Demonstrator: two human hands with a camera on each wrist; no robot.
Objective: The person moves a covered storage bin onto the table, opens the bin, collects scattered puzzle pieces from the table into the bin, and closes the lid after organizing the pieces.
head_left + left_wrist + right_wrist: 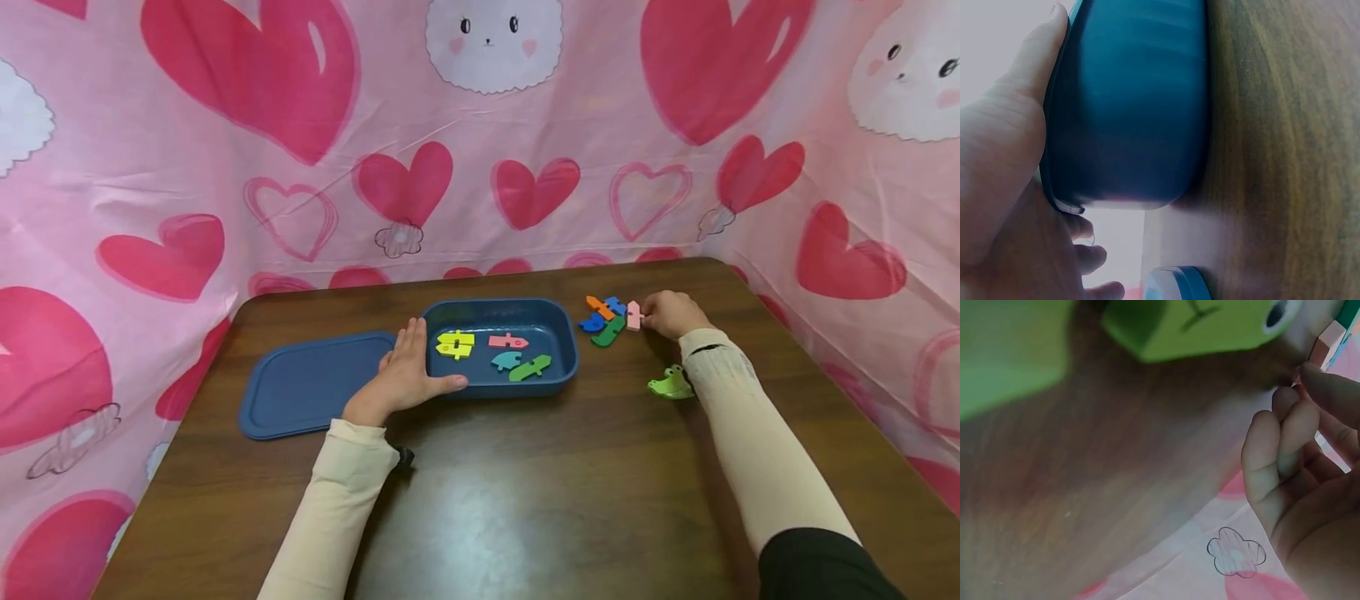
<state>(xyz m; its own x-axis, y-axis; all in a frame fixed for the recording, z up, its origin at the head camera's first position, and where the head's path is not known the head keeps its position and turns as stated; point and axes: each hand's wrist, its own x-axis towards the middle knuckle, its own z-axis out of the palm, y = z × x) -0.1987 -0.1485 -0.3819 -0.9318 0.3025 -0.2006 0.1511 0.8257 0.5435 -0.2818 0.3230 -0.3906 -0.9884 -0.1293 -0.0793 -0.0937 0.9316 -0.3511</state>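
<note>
A dark blue tray [525, 388] stands mid-table with a yellow piece [455, 344], a pink piece [507, 341], a teal piece [506, 360] and a green piece [530, 367] inside. My left hand [405, 367] lies flat against its left end, fingers straight on the rim and thumb along the front wall [1129, 106]. To the tray's right, my right hand [670, 313] pinches a light pink piece [633, 316] at the edge of a small cluster: orange [599, 307], blue [592, 323] and green [608, 332] pieces. In the right wrist view the curled fingers [1285, 444] meet the thumb at that pink piece [1333, 342].
The tray's blue lid [315, 383] lies flat to the left of my left hand. A light green frog-shaped piece [671, 385] sits beside my right forearm. Pink heart-print cloth walls [480, 150] close in the brown table [525, 500] on three sides.
</note>
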